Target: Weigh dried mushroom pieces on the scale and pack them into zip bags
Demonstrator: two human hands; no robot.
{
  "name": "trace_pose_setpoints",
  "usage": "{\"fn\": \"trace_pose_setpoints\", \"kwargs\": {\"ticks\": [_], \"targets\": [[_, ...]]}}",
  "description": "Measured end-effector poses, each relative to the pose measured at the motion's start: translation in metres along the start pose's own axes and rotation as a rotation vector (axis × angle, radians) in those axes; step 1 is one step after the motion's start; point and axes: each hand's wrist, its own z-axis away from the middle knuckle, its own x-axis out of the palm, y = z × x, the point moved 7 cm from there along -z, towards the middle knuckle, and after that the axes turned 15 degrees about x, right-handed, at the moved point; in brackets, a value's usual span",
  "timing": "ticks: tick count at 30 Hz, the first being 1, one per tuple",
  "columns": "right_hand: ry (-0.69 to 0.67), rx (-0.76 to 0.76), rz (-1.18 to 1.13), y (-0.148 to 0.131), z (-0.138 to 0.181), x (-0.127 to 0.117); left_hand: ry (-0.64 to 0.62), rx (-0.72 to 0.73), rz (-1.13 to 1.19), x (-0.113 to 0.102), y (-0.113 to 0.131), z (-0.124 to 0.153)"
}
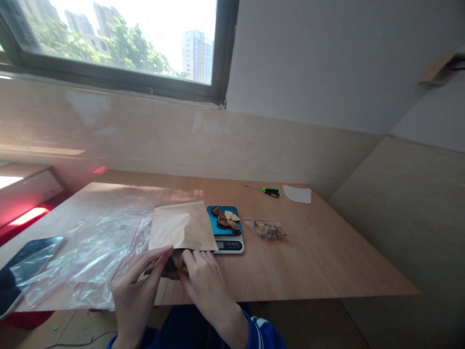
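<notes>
A brown kraft paper bag (181,225) lies with its near end toward me, partly overlapping the digital scale (238,245). My left hand (140,278) pinches the left side of its near end between thumb and fingers. At the right side of that end, my right hand (207,281) has its fingers curled over the edge. Dark brown material shows between the hands; its kind is hard to make out. On the scale's blue platform rest several dried brown and pale slices (227,220). The small display is too blurred to read.
Right of the scale lies a small zip bag (269,230) of dried pieces. Farther back are a green-and-black screwdriver (271,191) and a white paper piece (298,194). Clear plastic zip bags (98,257) spread at left, partly over a dark-screened device (32,257).
</notes>
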Motion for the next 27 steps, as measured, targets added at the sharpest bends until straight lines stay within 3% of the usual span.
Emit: {"fn": "trace_pose_setpoints", "kwargs": {"ticks": [9,16,19,21,23,25,27], "targets": [[-0.126,-0.116,-0.491,-0.005,0.011,-0.019,-0.006,-0.043,-0.003,0.001,-0.005,0.003],[-0.207,0.008,-0.598,0.011,0.009,-0.028,-0.011,-0.058,-0.003,0.000,-0.008,0.002],[-0.230,-0.003,-0.766,0.026,0.007,-0.043,0.024,-0.088,-0.031,-0.006,-0.012,0.001],[-0.146,0.005,-0.886,0.047,0.001,-0.056,0.039,-0.105,-0.030,-0.008,-0.014,0.002],[0.037,0.048,-0.910,0.076,-0.010,-0.066,0.046,-0.115,-0.021,-0.008,-0.014,0.003],[0.231,0.095,-0.832,0.103,-0.020,-0.070,0.053,-0.127,-0.018,-0.008,-0.015,0.004],[0.306,0.131,-0.729,0.119,-0.030,-0.062,0.065,-0.142,-0.019,-0.008,-0.016,0.005]]}}
